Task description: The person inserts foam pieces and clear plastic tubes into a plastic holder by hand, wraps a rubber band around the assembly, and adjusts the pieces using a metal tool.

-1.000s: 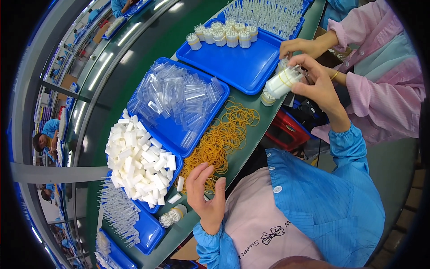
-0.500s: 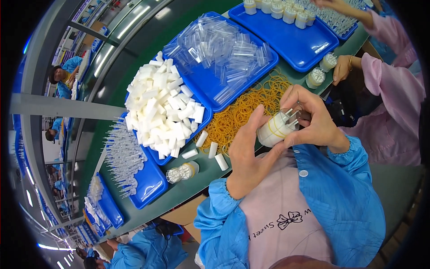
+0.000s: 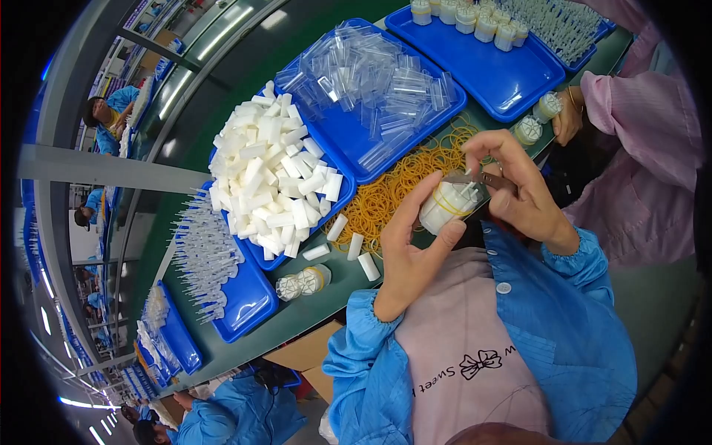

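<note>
My left hand (image 3: 419, 245) is closed around a bundle of white cylinders (image 3: 445, 210) bound with yellow rubber bands, thumb and fingers on opposite sides. Thin white stems stick out of its end, facing my right hand. In my right hand (image 3: 519, 189) is a small flat metal tool (image 3: 495, 180), perhaps snips; its tip reaches over the stems and the fingers partly hide it. On the table beyond lies a heap of loose yellow rubber bands (image 3: 382, 204), with a few white foam cylinders (image 3: 355, 246) beside it.
Blue trays hold white foam pieces (image 3: 274, 178), clear plastic sleeves (image 3: 371, 81) and thin-stemmed parts (image 3: 200, 256). Finished-looking bundles (image 3: 315, 278) stand near the table edge. Another tray (image 3: 512, 89) carries several bundles. At the right, a co-worker's hand (image 3: 569, 115) rests near two bundles (image 3: 528, 130).
The bundle has shifted slightly left and turned within my left hand. My right hand has come off the bundle's side, and the metal tool now shows across the stems.
</note>
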`<state>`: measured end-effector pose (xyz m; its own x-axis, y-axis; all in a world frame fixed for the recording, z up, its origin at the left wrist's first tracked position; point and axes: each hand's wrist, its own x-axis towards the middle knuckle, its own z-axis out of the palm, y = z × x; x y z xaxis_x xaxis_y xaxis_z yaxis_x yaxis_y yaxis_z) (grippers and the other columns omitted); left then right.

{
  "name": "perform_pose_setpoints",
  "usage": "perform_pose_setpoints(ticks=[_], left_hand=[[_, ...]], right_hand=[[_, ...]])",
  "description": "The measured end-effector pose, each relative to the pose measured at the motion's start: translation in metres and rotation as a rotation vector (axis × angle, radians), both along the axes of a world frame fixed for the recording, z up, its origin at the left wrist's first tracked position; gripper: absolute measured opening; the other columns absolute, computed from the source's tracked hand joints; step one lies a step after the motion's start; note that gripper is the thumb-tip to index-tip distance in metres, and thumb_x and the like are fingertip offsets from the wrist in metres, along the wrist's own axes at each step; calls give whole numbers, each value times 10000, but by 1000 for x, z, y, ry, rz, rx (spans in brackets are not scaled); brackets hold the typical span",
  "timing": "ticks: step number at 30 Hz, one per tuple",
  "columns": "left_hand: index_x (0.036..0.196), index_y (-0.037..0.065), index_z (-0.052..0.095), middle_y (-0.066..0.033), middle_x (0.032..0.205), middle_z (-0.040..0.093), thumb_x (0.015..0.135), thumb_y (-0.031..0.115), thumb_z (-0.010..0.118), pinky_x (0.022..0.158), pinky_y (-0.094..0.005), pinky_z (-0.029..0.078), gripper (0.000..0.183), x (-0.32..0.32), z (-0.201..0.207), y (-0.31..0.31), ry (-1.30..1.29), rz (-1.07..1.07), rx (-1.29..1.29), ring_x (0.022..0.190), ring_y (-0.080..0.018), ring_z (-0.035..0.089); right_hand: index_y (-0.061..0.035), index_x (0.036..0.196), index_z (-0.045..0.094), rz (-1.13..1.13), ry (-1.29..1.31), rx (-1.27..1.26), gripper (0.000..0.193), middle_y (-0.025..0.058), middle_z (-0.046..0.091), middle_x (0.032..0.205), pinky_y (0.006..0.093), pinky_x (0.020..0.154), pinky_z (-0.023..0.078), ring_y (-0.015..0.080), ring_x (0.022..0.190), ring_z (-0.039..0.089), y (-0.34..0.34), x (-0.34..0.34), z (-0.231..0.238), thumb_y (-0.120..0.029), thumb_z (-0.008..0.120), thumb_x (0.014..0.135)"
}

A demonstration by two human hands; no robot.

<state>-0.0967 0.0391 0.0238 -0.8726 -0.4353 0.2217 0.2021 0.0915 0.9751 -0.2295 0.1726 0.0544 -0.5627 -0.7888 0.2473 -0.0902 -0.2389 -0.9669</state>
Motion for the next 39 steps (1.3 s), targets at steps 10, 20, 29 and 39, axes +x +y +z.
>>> perform_pose_setpoints(ticks=[10,20,29,39], left_hand=[[1432,11,332,-119,1251,556,934,261,608,884,-323,498,622,-1,12,-8,-90,-114,553,1004,-186,603],[1421,36,333,-120,1213,572,968,286,542,827,-327,511,558,1,9,-10,-116,-176,678,915,-177,614],[1289,28,460,-145,1093,585,1038,446,268,726,-342,512,524,1,-16,-21,18,-543,1329,813,-208,599],[1284,26,469,-135,1092,576,1011,493,345,757,-339,488,555,1,-7,-13,-29,-383,1302,866,-204,552]], right_hand=[[15,989,599,-135,528,184,259,79,549,756,282,567,403,157,626,519,12,-14,10,-238,549,966],[21,913,636,-222,623,201,139,112,611,755,285,514,416,187,579,555,12,-15,9,-117,637,892],[17,926,641,-207,620,203,138,113,613,748,285,507,418,184,570,560,12,-14,8,-115,640,889],[16,927,642,-181,622,222,133,105,605,732,288,508,424,190,568,565,11,-15,10,-111,641,887]])
